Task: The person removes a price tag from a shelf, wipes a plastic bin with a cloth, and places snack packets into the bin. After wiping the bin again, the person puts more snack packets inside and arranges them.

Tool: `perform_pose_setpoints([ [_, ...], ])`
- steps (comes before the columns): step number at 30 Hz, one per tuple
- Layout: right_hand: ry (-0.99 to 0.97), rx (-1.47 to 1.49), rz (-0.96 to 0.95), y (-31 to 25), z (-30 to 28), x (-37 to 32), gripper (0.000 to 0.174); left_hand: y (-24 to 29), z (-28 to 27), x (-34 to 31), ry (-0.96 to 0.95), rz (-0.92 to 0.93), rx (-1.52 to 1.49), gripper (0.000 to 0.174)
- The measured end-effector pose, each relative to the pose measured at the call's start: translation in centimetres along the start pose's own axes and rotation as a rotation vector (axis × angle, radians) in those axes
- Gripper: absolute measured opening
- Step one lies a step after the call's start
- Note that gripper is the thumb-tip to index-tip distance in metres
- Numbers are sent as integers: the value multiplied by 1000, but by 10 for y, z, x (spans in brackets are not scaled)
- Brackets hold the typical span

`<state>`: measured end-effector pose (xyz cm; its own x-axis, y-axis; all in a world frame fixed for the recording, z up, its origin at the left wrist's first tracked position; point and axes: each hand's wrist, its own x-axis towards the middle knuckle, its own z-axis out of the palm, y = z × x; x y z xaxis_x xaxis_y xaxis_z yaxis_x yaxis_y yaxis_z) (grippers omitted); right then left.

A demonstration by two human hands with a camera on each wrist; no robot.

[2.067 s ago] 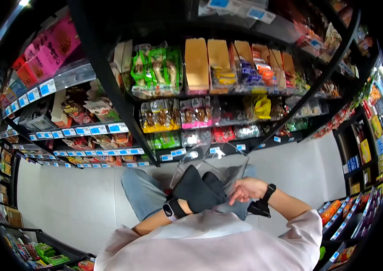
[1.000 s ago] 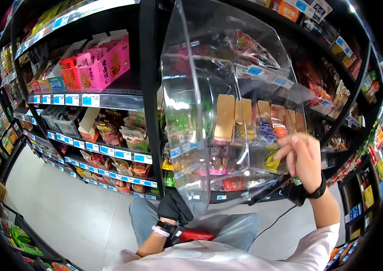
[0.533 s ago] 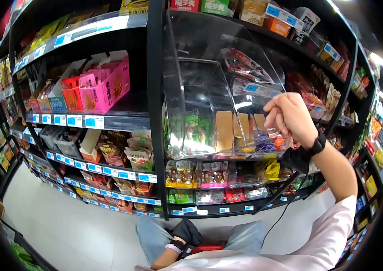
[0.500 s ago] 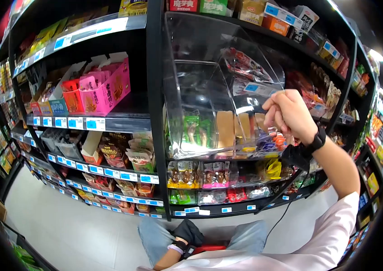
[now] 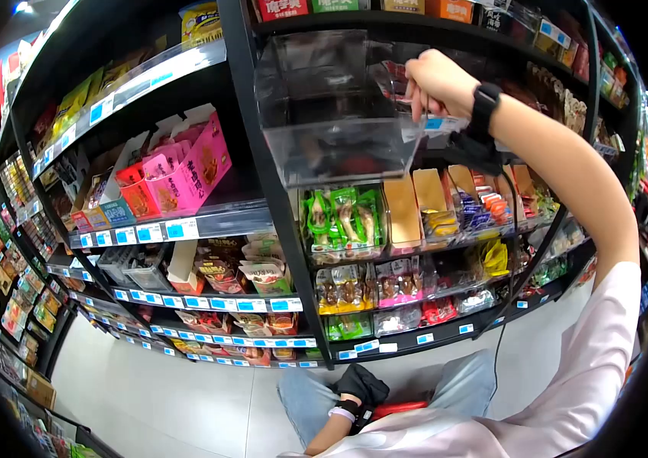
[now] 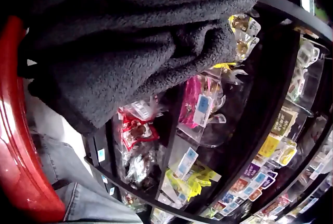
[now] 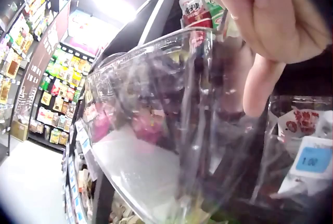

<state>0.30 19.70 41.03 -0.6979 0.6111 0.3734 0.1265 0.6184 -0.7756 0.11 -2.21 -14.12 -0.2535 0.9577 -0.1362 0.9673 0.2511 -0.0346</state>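
Observation:
My right hand grips the right side wall of a clear plastic bin at the upper shelf. In the head view the bin looks empty and tilts over the row of snack packs. The right wrist view shows bent fingers at the top edge of this bin. Low over the lap, my left hand holds a dark grey cloth, which hides most of its fingers. That cloth hangs in folds across the left wrist view.
Below the bin sit green snack packs and cardboard boxes. A clear bin with a price tag stands right beside it. A black upright borders the left side. A red object lies between the knees, and a cable hangs down.
The bin has gone from above the lap up and forward to the shelf, with my right hand on its side. My left hand has stayed low with the cloth. The view has shifted.

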Motion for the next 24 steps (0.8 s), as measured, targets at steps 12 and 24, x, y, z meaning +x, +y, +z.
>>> perform_pose_setpoints([
  [12, 175, -152, -124, 9, 11, 78, 32, -7, 129, 28, 193, -148, -26, 16],
  [24, 419, -504, -161, 9, 38, 105, 26, -6, 194, 48, 453, -134, -1053, 14],
])
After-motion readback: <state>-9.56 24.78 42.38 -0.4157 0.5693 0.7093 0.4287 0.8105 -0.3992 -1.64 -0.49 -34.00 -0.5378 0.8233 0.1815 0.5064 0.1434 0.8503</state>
